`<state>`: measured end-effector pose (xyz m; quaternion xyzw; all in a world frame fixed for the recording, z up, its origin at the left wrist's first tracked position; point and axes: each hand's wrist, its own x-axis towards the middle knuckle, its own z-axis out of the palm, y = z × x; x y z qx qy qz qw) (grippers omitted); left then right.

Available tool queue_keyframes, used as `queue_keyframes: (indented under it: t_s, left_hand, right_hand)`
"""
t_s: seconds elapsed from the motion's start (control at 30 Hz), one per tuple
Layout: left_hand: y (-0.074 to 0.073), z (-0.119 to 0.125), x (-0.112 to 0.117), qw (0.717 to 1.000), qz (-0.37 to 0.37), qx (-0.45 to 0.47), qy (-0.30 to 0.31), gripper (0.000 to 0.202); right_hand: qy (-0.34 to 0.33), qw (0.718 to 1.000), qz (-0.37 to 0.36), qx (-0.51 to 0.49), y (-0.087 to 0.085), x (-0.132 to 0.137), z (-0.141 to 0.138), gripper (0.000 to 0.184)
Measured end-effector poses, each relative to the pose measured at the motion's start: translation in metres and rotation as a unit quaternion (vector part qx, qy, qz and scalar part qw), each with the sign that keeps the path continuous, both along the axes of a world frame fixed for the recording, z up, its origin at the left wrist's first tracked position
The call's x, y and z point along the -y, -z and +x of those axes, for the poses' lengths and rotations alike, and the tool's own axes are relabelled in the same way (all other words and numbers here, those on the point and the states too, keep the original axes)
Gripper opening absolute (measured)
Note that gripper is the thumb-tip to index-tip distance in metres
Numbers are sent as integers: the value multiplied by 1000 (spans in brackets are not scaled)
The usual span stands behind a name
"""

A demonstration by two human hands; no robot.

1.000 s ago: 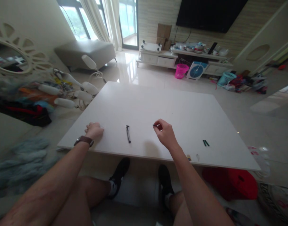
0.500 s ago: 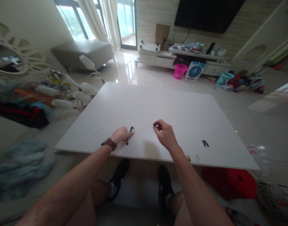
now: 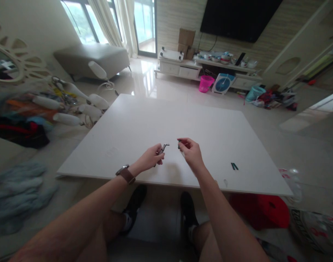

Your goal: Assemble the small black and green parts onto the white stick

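Note:
My left hand (image 3: pixel 155 155), with a brown-strapped watch on the wrist, is closed around a slim dark tool (image 3: pixel 163 147). The tool's bent, shiny head points to the right, above the white tabletop (image 3: pixel 155 116); its exact kind is unclear. Just right of it, my right hand (image 3: pixel 192 151) pinches a small dark green piece (image 3: pixel 179 144) between thumb and fingertips. The piece is held apart from the tool's head. Two dark green strips (image 3: pixel 234 166) lie side by side on the tabletop, farther right. A small clear item (image 3: pixel 225 182) rests near the front edge.
Lamp arms with white shades (image 3: pixel 71 119) stand against the left side of the tabletop. A red stool (image 3: pixel 259 211) sits below its right front edge. Beyond, a pink basket (image 3: pixel 206 84) and a blue-and-white fan (image 3: pixel 223 83) stand before a low cabinet.
My left hand has picked the dark tool up off the tabletop and brought it right, towards my right hand. The green piece in my right hand now shows more clearly.

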<state>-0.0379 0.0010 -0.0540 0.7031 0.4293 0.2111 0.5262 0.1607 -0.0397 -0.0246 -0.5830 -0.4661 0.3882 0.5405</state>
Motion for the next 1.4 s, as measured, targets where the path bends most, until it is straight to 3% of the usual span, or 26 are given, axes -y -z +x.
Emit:
queue_keyframes:
  t_s: [0.13, 0.27, 0.4, 0.57, 0.67, 0.9, 1.2, 1.4]
  left_hand:
    - [-13, 7, 10, 997, 63, 42, -28, 16]
    - [-16, 5, 12, 989, 141, 14, -46, 12]
    - [-17, 2, 13, 987, 155, 11, -29, 7]
    - [-20, -1, 13, 982, 162, 48, -86, 21]
    - [-22, -2, 12, 978, 178, 66, -88, 29]
    - [-23, -2, 9, 966, 239, 57, -80, 13]
    - [-21, 0, 9, 977, 200, 36, -70, 22]
    - [-24, 1, 12, 982, 163, 39, -89, 23]
  right_hand:
    - [13, 985, -26, -171, -2, -4, -2, 32]
    - [13, 965, -54, -256, -6, -5, -6, 39]
    - [0, 965, -58, -255, -3, -5, -11, 40]
    - [-36, 969, -93, -225, 4, -4, -18, 36]
    - [-50, 971, -102, -212, 7, -3, -22, 35]
    - [-77, 971, -111, -197, 9, -1, -23, 32]
    - [-87, 957, -135, -242, 1, -1, -23, 29]
    - [-105, 958, -110, -242, -9, 3, -23, 23]
